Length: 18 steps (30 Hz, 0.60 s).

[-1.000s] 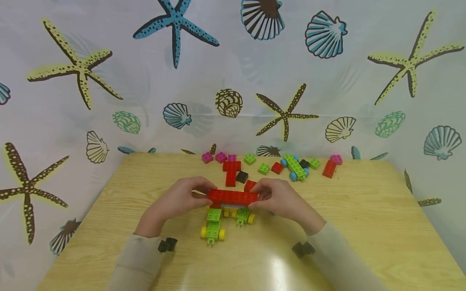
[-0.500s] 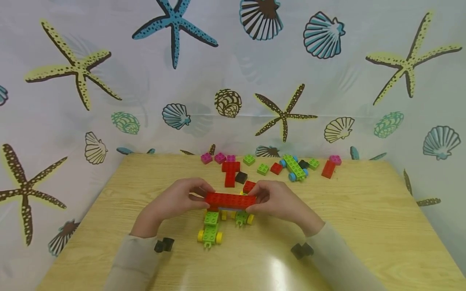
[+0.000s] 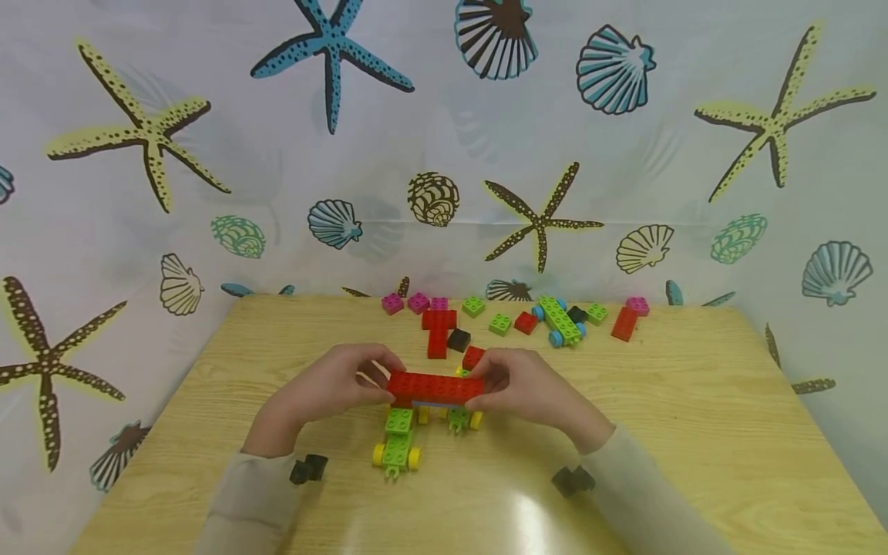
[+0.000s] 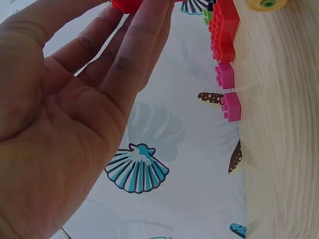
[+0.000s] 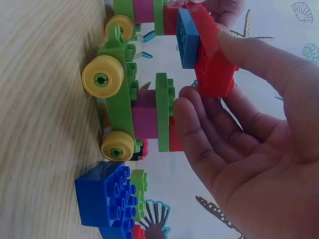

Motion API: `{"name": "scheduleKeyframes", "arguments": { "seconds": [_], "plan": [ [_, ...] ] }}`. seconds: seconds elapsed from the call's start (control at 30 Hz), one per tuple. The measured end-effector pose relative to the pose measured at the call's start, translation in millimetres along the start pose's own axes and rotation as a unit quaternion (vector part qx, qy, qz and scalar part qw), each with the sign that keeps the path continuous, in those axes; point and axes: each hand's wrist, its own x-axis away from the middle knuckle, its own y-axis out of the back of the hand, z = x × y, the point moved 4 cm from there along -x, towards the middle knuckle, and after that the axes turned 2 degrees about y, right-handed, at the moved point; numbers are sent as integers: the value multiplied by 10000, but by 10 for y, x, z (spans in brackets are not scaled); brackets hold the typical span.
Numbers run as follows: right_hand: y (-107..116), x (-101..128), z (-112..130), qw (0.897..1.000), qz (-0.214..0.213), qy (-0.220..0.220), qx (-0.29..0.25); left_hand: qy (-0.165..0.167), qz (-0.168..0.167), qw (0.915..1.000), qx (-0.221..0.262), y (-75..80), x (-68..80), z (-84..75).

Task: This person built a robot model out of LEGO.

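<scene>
Left hand point(image 3: 333, 388): pinching one end of the red beam point(image 3: 435, 387)
Right hand point(image 3: 527, 391): pinching its other end
Beam: studded plastic, blue block point(image 5: 187, 37) beneath, over green wheeled cars point(image 3: 397, 449)
Counter point(image 3: 694, 401): pale wood grain

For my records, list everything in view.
Long bar: one, red, centre
Block: one, blue, under bar
Yellow-wheeled cars: two, green, centre
Blue-wheeled car: one, green, far side
Red bricks: several, red, far side
Pink bricks: four, pink, far edge
Green bricks: three, green, far side
Black bricks: two, black, far side
Blue bricks: at least two, blue, beside cars
Table: one, yellowish, beneath
Curtain: one, white, behind
Gadgets: two, black, wrists
Sleeves: two, beige, forearms
Hand grips: two, bar's ends
</scene>
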Motion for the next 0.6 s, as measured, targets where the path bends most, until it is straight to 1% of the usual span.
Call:
{"name": "scheduleKeyframes", "arguments": {
  "seconds": [0.1,0.3,0.47,0.6],
  "plan": [
    [-2,1,-3,10000,-7,42,-10,58,12,10000,40,-5,6,3],
    [-24,-13,-1,10000,10,1,-48,65,41,9999,83,-4,14,18],
    [-34,-3,8,10000,63,29,-71,-24,31,10000,60,1,10,16],
    [-31,12,15,9999,54,62,-77,-35,22,9999,102,-6,-9,19]
  ]
}}
